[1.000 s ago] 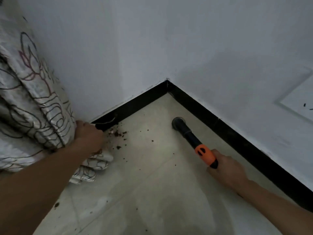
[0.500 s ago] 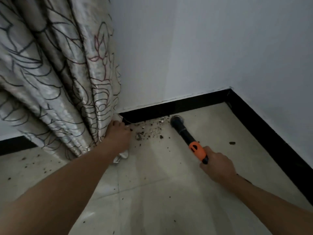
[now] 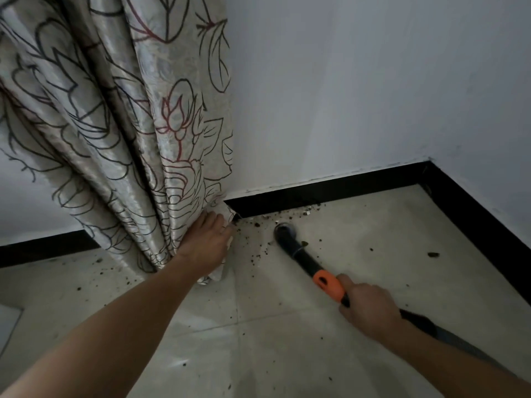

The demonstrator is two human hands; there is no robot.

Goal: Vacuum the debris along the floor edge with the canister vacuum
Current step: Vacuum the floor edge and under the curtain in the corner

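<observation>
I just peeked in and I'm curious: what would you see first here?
The big flower-patterned curtain on the left, which the left hand presses back from the wall. Next, the bright orange grip of the vacuum wand in the right hand, its nozzle down on the pale floor. Dark debris lies scattered beside the nozzle along the black baseboard.

The left arm reaches forward, its left grip [image 3: 205, 245] flat, fingers nearly straight. The right grip [image 3: 370, 310] curls round the vacuum wand [image 3: 301, 258].
</observation>
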